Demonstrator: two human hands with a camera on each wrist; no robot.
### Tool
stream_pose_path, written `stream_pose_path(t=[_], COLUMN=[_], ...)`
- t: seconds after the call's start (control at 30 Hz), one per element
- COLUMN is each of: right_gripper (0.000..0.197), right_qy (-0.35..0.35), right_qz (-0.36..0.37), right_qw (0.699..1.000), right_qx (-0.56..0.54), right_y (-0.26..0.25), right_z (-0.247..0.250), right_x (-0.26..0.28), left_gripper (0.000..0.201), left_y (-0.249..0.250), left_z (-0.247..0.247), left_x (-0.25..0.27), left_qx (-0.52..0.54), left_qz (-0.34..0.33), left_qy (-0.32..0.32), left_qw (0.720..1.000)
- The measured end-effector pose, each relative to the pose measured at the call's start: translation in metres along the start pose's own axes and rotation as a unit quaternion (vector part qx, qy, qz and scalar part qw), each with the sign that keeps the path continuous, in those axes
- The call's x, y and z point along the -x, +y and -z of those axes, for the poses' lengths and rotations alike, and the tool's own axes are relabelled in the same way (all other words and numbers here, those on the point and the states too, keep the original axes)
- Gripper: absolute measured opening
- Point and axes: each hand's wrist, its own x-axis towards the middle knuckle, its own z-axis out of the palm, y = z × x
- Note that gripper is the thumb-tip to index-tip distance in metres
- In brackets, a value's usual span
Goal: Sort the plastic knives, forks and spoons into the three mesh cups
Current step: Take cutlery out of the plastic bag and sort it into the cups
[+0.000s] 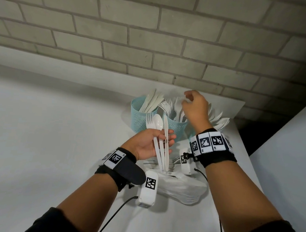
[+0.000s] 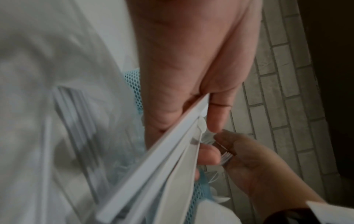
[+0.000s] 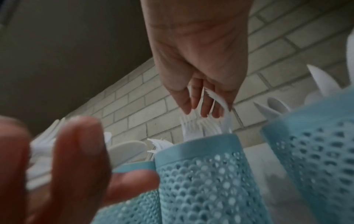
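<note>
Right hand (image 1: 195,107), fingers curled round a fork, hovers over the middle cup (image 1: 176,128); left hand (image 1: 150,144) grips three more pieces (image 1: 162,147). All three cups are already well stocked.

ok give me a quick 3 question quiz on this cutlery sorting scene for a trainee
1. True or false: the left hand holds a fork, a spoon and a knife together.
2. Which cup is the right hand above?
A. the cup of knives
B. the cup of forks
C. the cup of spoons
3. Fill in: behind the cups stands a grey ____ wall.

Key
1. True; their handles are gripped between thumb and fingers.
2. B; the wrist view shows the fingers around a fork just over that cup.
3. brick
</note>
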Motion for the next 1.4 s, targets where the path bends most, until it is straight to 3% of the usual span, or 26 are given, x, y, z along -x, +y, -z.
stream_pose_path(t=[0.13,0.17,0.27,0.3,0.37,0.47,0.57,0.67,0.73,0.83,0.93,1.07,1.17,1.27,1.33,1.4], right_gripper=[0.037,0.036,0.047,0.047,0.031,0.017,0.012,0.008,0.01,0.013,0.023,0.028,0.026,0.04,0.04,0.037], right_qy=[0.022,-0.019,-0.257,-0.306,-0.334,-0.296,-0.224,-0.045,0.088,0.188,0.176,0.024,-0.01,0.007,0.011,-0.055], right_qz=[0.134,0.155,0.141,0.133,0.129,0.132,0.108,0.079,0.073,0.07,0.062,-0.029,-0.039,0.032,0.088,0.107], right_qw=[0.99,0.987,0.955,0.941,0.93,0.941,0.969,0.986,0.969,0.965,0.982,0.986,0.979,0.975,0.983,0.99], right_qx=[0.048,0.038,0.047,0.06,0.081,0.099,0.008,-0.138,-0.219,-0.168,-0.04,0.161,0.198,0.22,0.16,0.078], right_y=[-0.019,-0.022,-0.028,-0.028,-0.028,-0.031,-0.042,-0.044,-0.038,-0.023,0.0,0.023,0.017,0.003,-0.008,-0.017], right_z=[0.007,0.006,0.004,0.002,-0.002,0.001,0.024,0.045,0.051,0.049,0.031,0.01,0.011,0.015,0.017,0.019], right_x=[0.01,0.012,0.018,0.019,0.021,0.023,0.021,0.009,-0.003,-0.007,0.003,0.016,0.019,0.023,0.028,0.034], left_gripper=[0.038,0.035,0.029,0.027,0.022,0.015,0.028,0.033,0.024,0.019,0.024,0.022,0.022,0.023,0.023,0.023], left_y=[0.002,0.002,0.001,0.001,0.001,0.002,0.003,0.004,0.004,0.003,0.001,-0.001,-0.001,0.001,0.002,0.002], left_z=[0.001,0.0,-0.006,-0.008,-0.012,-0.013,-0.007,-0.001,0.0,-0.001,-0.002,-0.002,-0.002,-0.005,-0.007,-0.009], left_x=[0.001,0.0,0.001,0.001,0.002,0.002,0.002,0.0,-0.001,-0.002,-0.003,-0.003,-0.002,-0.001,0.0,0.001], left_qx=[-0.006,-0.012,-0.029,-0.034,-0.041,-0.035,-0.025,-0.002,0.007,0.002,-0.013,-0.004,-0.001,-0.005,-0.008,-0.015], left_qz=[-0.002,-0.002,0.0,0.0,0.0,-0.001,-0.015,-0.017,-0.013,-0.015,-0.023,-0.034,-0.031,-0.02,-0.016,-0.015], left_qy=[-0.012,-0.012,-0.022,-0.031,-0.049,-0.063,-0.076,-0.069,-0.049,-0.015,-0.004,-0.003,-0.004,-0.001,-0.002,-0.002], left_qw=[1.0,1.0,0.999,0.999,0.998,0.997,0.997,0.997,0.999,1.0,1.0,0.999,1.0,1.0,1.0,1.0])
